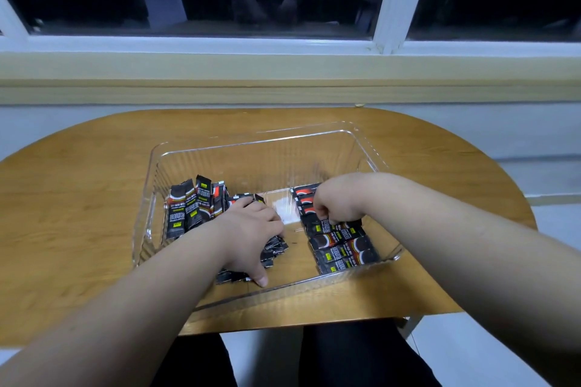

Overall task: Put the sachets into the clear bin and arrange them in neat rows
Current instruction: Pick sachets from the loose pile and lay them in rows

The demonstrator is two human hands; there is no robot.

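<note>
The clear bin (251, 148) stands in the middle of the wooden table, and both my hands are inside it. At its left wall several black sachets (191, 207) lean upright. My left hand (251, 236) lies palm down on a loose stack of sachets (275, 248), with fingers curled round its far side and the thumb at the near edge. Along the right side lies a flat row of sachets (342, 251). My right hand (336, 206) reaches down onto that row's middle, its fingertips curled and pinching a sachet there.
The oval wooden table (78, 214) ends just in front of the bin, with my dark-clothed legs below. A pale sill and a dark window run along the far side. A bare strip of bin floor (286, 214) lies between the two sachet groups.
</note>
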